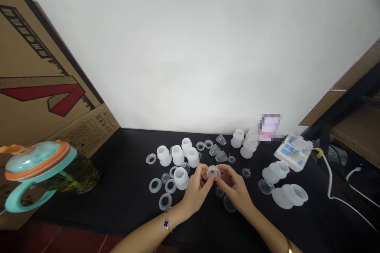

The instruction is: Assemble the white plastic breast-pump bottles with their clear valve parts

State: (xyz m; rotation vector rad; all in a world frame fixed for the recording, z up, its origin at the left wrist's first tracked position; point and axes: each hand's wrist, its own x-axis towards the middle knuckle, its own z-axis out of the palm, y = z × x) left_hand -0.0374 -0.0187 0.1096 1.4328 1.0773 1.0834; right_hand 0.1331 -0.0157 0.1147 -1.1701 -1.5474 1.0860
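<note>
Above the black table [124, 189], left hand [194, 191] and right hand [236, 189] share a pinching grip on a small clear cap [213, 172].

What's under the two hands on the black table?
Under the right hand lie two clear round discs, partly covered. Both hands' fingers pinch a small clear cap. Anything beneath the left hand is hidden.

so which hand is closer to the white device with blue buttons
Right. The right hand sits left of the white device, apart from it; the left hand is farther left, both gripping a small clear cap.
</note>
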